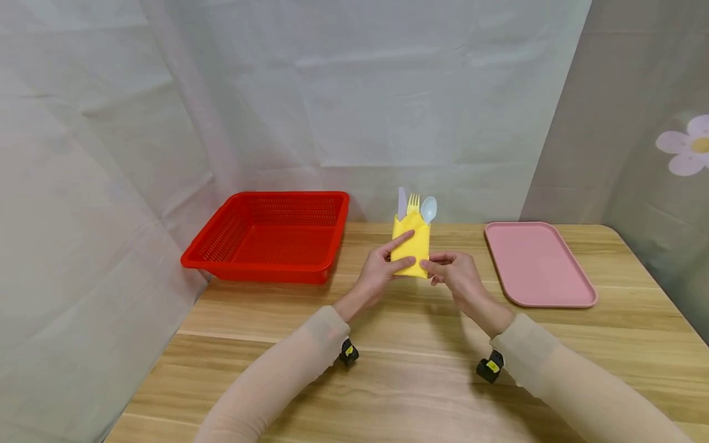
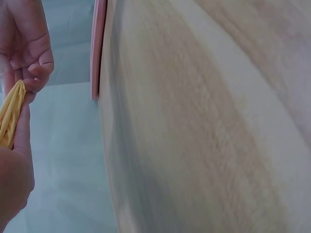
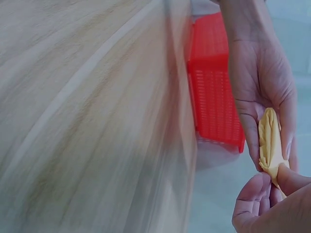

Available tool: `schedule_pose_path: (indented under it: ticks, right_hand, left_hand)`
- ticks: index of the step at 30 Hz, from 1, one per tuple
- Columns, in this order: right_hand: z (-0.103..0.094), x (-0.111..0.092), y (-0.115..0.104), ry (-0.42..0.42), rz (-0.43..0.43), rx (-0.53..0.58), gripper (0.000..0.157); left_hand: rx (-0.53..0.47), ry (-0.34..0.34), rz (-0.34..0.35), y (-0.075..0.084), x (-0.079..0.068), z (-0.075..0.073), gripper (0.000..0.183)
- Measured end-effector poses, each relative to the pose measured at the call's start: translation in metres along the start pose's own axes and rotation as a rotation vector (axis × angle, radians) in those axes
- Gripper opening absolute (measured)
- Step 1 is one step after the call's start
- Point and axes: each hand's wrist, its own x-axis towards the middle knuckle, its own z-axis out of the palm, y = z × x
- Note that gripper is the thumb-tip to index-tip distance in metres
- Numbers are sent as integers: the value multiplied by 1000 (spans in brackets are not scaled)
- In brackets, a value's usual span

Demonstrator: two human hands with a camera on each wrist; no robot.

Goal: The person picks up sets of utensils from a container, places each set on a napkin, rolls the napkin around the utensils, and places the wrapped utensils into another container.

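Observation:
Held up over the table is a folded yellow napkin pouch [image 1: 411, 246]. Out of its top stick a pale purple knife [image 1: 402, 203], a yellow fork [image 1: 413, 203] and a light blue spoon [image 1: 429, 209]. My left hand [image 1: 379, 271] grips the pouch from the left, thumb and a finger across its front. At the lower right corner, my right hand [image 1: 460, 274] pinches it between thumb and fingers. The right wrist view shows the pouch's folded bottom edge [image 3: 269, 138] between both hands. In the left wrist view only part of the yellow napkin [image 2: 12, 114] shows.
A red plastic basket [image 1: 266, 271] stands at the back left of the wooden table [image 1: 388, 381]. To the right lies a pink tray [image 1: 540, 264]. White cloth [image 1: 388, 111] hangs behind the table's far edge.

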Motion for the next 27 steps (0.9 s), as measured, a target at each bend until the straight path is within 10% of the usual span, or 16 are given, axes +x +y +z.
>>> schedule_pose_path:
  ticks: [27]
  right_hand:
    - [49,19,-26,-44,-31,128,29]
  left_hand:
    - [77,62,-49,41,5,-49,59]
